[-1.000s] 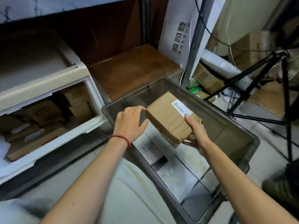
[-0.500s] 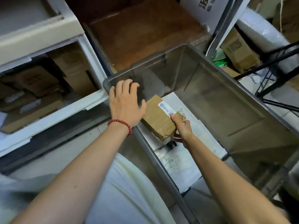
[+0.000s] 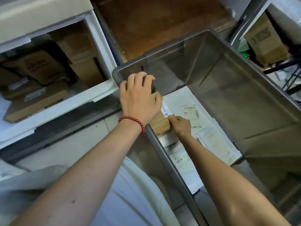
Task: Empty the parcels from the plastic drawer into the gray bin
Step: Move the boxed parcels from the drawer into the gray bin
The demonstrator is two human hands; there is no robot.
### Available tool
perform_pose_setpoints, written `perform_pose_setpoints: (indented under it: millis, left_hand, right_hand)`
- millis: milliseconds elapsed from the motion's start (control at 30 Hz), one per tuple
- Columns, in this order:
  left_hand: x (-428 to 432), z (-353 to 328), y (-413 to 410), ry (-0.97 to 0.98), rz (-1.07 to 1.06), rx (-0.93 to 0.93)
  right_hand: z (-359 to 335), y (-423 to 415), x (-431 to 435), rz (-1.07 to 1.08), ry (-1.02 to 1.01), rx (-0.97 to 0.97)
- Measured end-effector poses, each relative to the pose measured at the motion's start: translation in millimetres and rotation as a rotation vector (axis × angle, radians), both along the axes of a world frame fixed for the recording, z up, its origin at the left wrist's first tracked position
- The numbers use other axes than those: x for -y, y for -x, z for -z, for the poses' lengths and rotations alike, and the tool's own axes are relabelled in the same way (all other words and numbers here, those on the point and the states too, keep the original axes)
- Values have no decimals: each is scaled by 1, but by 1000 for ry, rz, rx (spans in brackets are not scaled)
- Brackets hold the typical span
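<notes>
brown wooden board (image 3: 162, 26), pale floor tiles (image 3: 73, 147), cardboard box (image 3: 263, 44), dim light

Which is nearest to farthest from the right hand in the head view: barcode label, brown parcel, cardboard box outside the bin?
1. Brown parcel: in the right hand's grip.
2. Barcode label: on the gray bin's floor, just beyond.
3. Cardboard box: outside, upper right.

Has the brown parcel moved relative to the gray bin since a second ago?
Yes. The brown parcel has sunk from rim height to low inside the gray bin, beside its left wall.
</notes>
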State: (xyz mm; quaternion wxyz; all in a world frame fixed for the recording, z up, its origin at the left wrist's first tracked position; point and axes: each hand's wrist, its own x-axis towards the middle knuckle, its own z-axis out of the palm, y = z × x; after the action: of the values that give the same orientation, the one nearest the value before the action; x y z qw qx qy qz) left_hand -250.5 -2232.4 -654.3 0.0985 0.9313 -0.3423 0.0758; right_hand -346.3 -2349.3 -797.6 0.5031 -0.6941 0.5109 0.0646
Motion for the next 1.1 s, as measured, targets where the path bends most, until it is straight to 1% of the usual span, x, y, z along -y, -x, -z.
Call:
perform_pose_setpoints:
  millis: [133, 233, 300, 400, 533, 667, 767, 833, 967, 1100]
  left_hand:
    - [0, -1, 0, -71, 8, 13]
    - [0, -7, 2, -146, 20, 46]
    - [-3, -13, 4, -171, 34, 40]
    - [-15, -22, 5, -153, 43, -30]
    - [-46, -40, 3, -144, 38, -104]
    - [-90, -61, 0, -163, -1, -28]
    - [-132, -75, 0, -232, -88, -37]
    - [-162, -84, -1, -214, -161, -41]
    - [-219, -99, -1, -189, -320, -64]
    - [-269, -105, 6, -162, -413, -36]
  right_hand:
    - [-17, 1, 7, -268, 149, -154]
    - [-39, 4, 2, -366, 314, -226]
    - [-54, 6, -3, -424, 459, -204]
    - [-80, 8, -4, -525, 657, -157]
    - [-116, 12, -4, -578, 820, -75]
    - [-153, 10, -12, -593, 885, 39]
    - [-185, 2, -31, -614, 912, 127]
    - [-204, -7, -50, -648, 915, 178]
    - [-234, -26, -103, -738, 874, 337]
    - [-254, -42, -163, -830, 808, 464]
